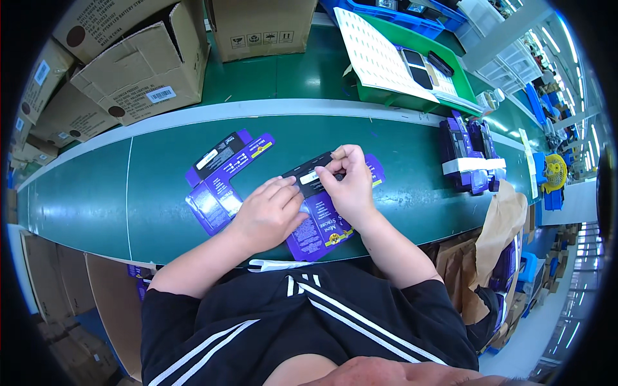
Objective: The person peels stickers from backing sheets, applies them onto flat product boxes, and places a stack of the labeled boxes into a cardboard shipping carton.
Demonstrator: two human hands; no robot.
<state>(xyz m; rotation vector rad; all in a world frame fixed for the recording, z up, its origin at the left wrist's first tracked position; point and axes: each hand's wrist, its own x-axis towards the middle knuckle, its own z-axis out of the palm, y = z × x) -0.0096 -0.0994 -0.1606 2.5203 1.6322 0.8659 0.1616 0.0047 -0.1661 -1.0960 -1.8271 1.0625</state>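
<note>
In front of me lies a flat purple and black carton (311, 226), unfolded on the green bench, with a small white label on its black panel. My left hand (270, 212) rests on the carton's left side, fingers lying over it and holding nothing. At the carton's upper edge, my right hand (349, 186) is closed in a pinch, thumb and forefinger by the black panel. Whether a loose label is also in that pinch is hidden. A second flat purple carton (222, 186) lies to the left, also with a white label on its black panel.
A banded stack of purple cartons (473, 165) stands at the right. Behind the pale rail are brown shipping boxes (145, 74) and a green tray (386, 96) with a sheet of white labels (376, 55). Brown paper (499, 238) hangs by the bench's right front edge.
</note>
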